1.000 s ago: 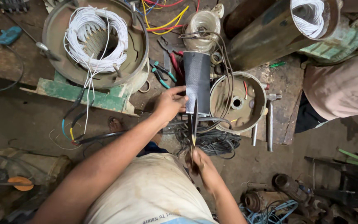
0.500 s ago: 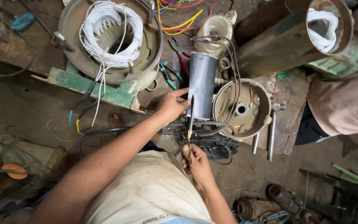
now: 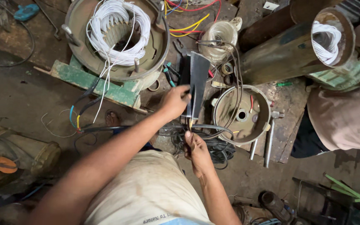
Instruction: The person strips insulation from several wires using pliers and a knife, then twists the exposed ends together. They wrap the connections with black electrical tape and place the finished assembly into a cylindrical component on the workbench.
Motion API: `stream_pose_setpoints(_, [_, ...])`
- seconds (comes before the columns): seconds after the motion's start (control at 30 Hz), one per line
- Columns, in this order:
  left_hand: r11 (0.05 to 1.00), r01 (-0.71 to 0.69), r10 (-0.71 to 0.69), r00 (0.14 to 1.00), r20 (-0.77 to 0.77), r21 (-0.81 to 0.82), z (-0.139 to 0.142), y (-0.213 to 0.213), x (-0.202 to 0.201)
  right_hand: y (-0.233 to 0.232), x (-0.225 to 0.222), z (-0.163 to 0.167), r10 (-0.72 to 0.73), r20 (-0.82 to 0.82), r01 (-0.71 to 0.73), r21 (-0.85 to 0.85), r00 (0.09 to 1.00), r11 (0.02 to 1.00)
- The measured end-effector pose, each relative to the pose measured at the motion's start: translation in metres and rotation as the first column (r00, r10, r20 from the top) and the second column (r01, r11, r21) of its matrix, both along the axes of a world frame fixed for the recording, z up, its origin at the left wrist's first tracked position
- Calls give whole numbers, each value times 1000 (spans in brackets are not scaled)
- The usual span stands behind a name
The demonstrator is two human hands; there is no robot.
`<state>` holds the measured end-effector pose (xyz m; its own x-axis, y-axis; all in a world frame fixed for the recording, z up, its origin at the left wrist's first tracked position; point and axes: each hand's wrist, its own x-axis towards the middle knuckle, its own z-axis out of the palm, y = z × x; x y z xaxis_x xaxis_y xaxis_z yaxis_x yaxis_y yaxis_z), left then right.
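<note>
Left hand (image 3: 175,101) clenched on upright dark metal cylinder (image 3: 197,85), fingers wrapped round its lower edge. Right hand (image 3: 196,148) below, fingers pinching thin wire (image 3: 192,121) leading up to cylinder. Round metal end cover (image 3: 241,113) just beside, near wooden pallet's (image 3: 286,104) front edge.

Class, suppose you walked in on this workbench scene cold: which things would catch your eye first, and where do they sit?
First, the big round motor housing at upper left, stuffed with white wire coils. In the middle, the left hand grips a dark upright cylinder, while the right hand just below holds a thin tool. At upper right lies a long rusty tube with more white wire in its mouth.
</note>
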<state>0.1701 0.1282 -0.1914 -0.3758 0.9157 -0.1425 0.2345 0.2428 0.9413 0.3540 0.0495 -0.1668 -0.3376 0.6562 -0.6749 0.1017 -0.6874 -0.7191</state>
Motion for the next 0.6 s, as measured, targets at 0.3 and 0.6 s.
stream_pose_setpoints(0.3, [992, -15, 3, 995, -98, -128, 4, 3, -9, 4, 7, -5, 113, 93, -113, -10, 989, 994])
stream_pose_setpoints(0.6, [982, 68, -97, 982, -163, -175, 10, 6, -10, 13, -5, -12, 43, 21, -44, 50, 999, 998])
